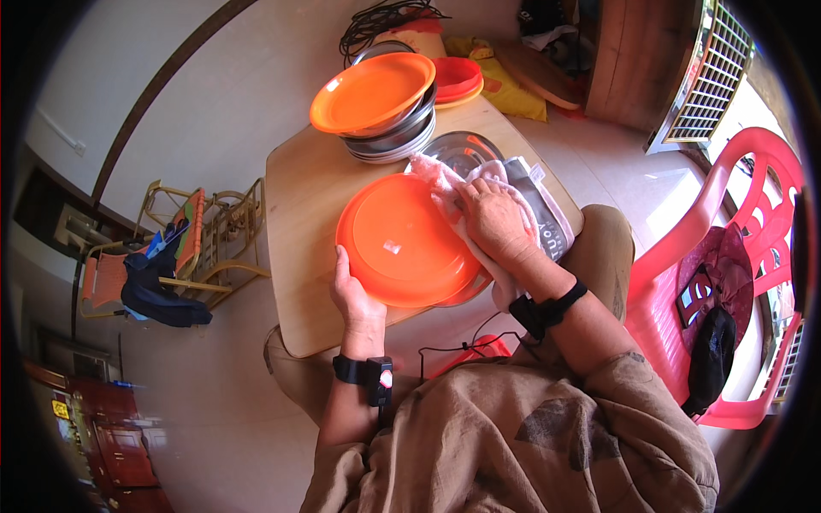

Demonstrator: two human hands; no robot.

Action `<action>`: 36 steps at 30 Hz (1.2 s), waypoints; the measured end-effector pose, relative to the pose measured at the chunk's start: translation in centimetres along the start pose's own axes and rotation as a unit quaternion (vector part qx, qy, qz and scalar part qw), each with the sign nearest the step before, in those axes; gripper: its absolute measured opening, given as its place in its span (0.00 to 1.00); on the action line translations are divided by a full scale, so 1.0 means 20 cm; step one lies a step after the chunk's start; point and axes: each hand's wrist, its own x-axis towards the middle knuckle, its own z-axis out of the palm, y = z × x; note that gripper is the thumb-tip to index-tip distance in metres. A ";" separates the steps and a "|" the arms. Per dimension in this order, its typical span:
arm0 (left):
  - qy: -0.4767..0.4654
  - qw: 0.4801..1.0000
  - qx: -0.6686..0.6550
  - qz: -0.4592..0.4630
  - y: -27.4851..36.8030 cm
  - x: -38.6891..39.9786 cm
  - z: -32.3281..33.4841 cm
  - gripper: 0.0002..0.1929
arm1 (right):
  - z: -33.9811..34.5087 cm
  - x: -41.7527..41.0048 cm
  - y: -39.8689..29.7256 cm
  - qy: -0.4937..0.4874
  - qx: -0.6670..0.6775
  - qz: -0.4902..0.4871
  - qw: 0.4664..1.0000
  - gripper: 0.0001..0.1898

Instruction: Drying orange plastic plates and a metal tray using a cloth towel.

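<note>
My left hand (357,301) grips the near left rim of an orange plastic plate (404,240), whose underside faces up and bears a small pale sticker. With my right hand (492,215) I hold a pink and white cloth (449,186) against the plate's right edge. A grey printed piece of fabric (545,218) lies at the right of the cloth. Behind them, a clear round lid or dish (471,151) rests on the wooden table (301,192). Farther back, another orange plate (373,92) tops a stack of metal bowls (410,128) and white dishes. Each of my wrists wears a black strap.
Red and orange dishes (457,80) stand at the table's back corner, near coiled black cable (385,22). A pink plastic chair (667,282) with a hat and a black pouch is at right. An orange folding chair (192,237) holding clothes stands left.
</note>
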 end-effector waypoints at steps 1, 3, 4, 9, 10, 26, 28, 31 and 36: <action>0.005 1.000 -0.001 -0.003 0.00 0.00 0.00 0.24 | 0.00 0.00 0.00 -0.003 -0.007 -0.001 1.000 0.22; 0.002 1.000 -0.001 -0.003 0.00 0.00 0.00 0.24 | 0.00 0.00 0.00 -0.008 -0.013 -0.002 1.000 0.22; -0.003 1.000 0.000 -0.004 0.00 0.00 0.00 0.24 | 0.00 0.00 0.00 -0.006 -0.013 -0.003 1.000 0.23; -0.010 1.000 -0.005 -0.011 0.01 0.00 0.00 0.24 | 0.03 -0.01 0.04 0.030 -0.008 -0.031 0.999 0.23; -0.010 1.000 -0.006 -0.010 0.01 0.00 0.00 0.24 | 0.02 -0.01 0.03 0.021 -0.002 -0.032 0.999 0.23; -0.019 0.999 -0.023 -0.017 0.00 0.01 -0.02 0.25 | 0.01 -0.01 0.04 0.015 0.025 -0.027 0.999 0.21; -0.011 1.000 -0.016 -0.015 0.00 0.01 -0.02 0.25 | 0.00 -0.01 0.02 0.013 0.031 -0.026 0.999 0.20; -0.016 0.999 -0.030 -0.021 0.00 0.01 -0.02 0.25 | -0.01 -0.01 0.02 0.013 0.034 -0.025 0.999 0.19; -0.020 0.999 -0.029 -0.022 0.01 -0.01 -0.01 0.25 | -0.01 -0.01 0.03 0.027 0.041 -0.033 0.998 0.18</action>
